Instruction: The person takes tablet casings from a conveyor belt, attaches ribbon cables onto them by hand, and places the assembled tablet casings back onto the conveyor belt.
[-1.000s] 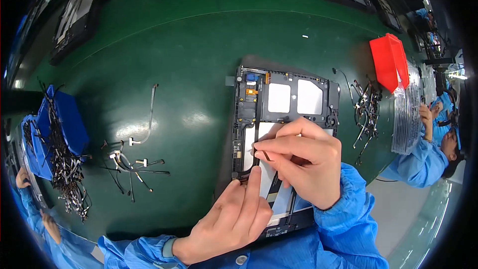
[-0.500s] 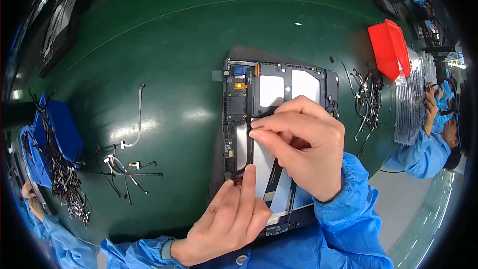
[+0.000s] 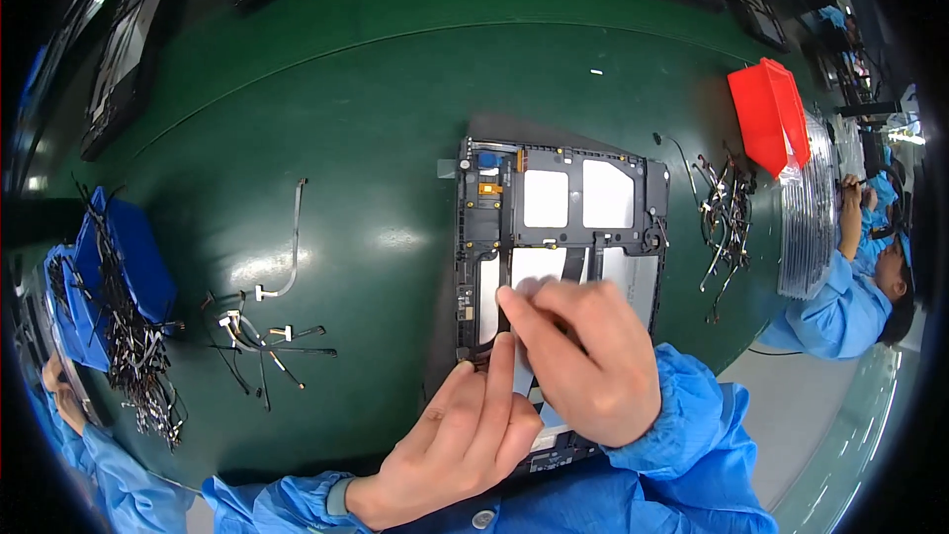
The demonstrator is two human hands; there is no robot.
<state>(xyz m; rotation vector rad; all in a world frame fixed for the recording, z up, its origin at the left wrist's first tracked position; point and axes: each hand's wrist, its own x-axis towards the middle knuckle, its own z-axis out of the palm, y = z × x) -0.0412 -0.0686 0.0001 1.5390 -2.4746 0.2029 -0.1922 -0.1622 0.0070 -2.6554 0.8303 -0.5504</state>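
Note:
An opened flat device (image 3: pixel 578 237) with a black frame and pale panels lies in front of me, partly under my hands. A thin black cable (image 3: pixel 505 267) runs along a narrow channel near its left side. My right hand (image 3: pixel 588 361) is closed at this cable, thumb tip against it and fingers curled; the exact contact is partly hidden. Just below, my left hand (image 3: pixel 460 435) has its fingertips together around the cable's lower bend at the device's left edge. An orange-yellow connector piece (image 3: pixel 489 190) and a blue part (image 3: pixel 489 160) sit in the device's upper left corner.
On the green table (image 3: pixel 376 138), loose cables (image 3: pixel 262 336) lie at left beside blue bins (image 3: pixel 133 257) heaped with cables. At right are another cable pile (image 3: pixel 727 208), a red bin (image 3: pixel 766 119) and stacked clear trays (image 3: pixel 803 218). A co-worker (image 3: pixel 850 277) sits at far right.
My right hand has slid down along the cable, toward my left hand, and its fingers have curled more. The left hand stays at the lower bend. The whole view has shifted slightly.

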